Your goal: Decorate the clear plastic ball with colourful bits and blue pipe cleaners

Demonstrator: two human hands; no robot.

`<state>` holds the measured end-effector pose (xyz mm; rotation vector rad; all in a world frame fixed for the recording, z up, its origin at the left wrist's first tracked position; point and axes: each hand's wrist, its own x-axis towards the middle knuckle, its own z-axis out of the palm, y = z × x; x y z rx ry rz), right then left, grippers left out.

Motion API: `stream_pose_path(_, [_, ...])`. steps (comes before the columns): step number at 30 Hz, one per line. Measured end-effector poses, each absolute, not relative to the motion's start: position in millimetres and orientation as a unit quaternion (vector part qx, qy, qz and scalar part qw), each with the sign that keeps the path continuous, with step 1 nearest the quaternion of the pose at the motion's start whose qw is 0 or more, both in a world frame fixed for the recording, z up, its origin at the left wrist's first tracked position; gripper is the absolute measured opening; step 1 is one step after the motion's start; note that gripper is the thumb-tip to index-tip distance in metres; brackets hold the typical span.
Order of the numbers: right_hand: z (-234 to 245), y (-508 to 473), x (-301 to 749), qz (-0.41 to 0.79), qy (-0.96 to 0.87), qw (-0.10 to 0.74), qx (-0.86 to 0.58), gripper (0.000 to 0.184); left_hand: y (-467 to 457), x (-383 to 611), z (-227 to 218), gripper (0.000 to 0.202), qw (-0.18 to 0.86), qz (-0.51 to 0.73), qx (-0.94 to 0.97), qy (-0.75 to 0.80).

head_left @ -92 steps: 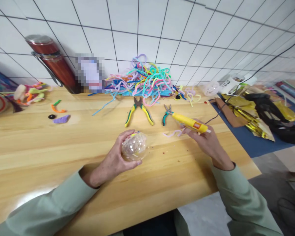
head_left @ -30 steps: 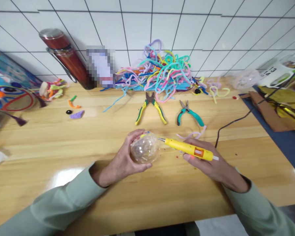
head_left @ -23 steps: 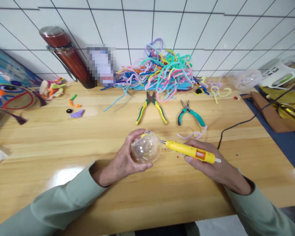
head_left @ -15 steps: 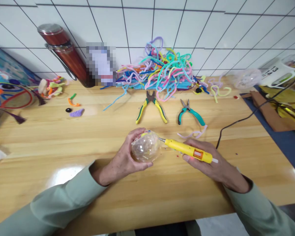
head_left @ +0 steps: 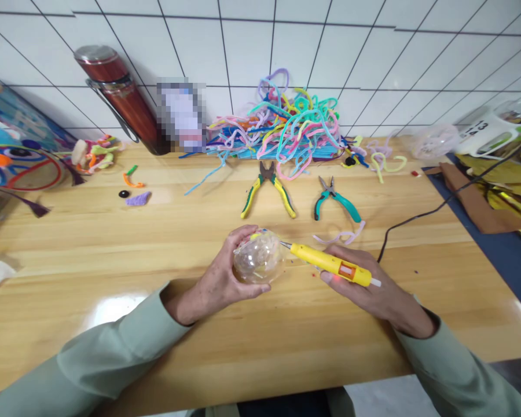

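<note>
A clear plastic ball [head_left: 260, 260] with some coloured bits along its far side is in my left hand [head_left: 226, 266], fingers and thumb curved round it. My right hand [head_left: 369, 289] grips a yellow hot glue gun [head_left: 325, 262], a white glue stick poking out of its back end. The metal nozzle points left and reaches the ball's right edge; whether it touches I cannot tell. Yellow-handled pliers [head_left: 267, 188] and teal-handled pliers [head_left: 335, 200] lie spread beyond my hands. A curled pale pink pipe cleaner [head_left: 341, 236] rests near the glue gun.
A heap of coloured pipe cleaners [head_left: 286, 133] lies against the tiled wall. To its left stand a blurred-out object [head_left: 182, 116] and a red thermos [head_left: 121, 98]. A black cord [head_left: 438, 202] runs across the right side. A black bead [head_left: 124, 194] and purple piece [head_left: 138, 199] lie left.
The camera view has shifted slightly. The glue gun's back end has moved a little to the left, while both hands keep their holds and the nozzle stays by the ball.
</note>
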<state>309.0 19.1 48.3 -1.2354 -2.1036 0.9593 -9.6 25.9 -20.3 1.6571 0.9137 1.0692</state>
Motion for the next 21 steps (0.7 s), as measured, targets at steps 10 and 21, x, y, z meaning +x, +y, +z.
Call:
stream_pose_path(10, [55,19,310,0.334,-0.784,0.264,-0.453,0.011,26,-8,-21,0.1,0.464,0.435,0.671,0.381])
stream_pose_path(21, [40,16,313,0.298,-0.796,0.273,-0.451,0.013,27,-10,-21,0.102,0.458,0.429,0.682,0.376])
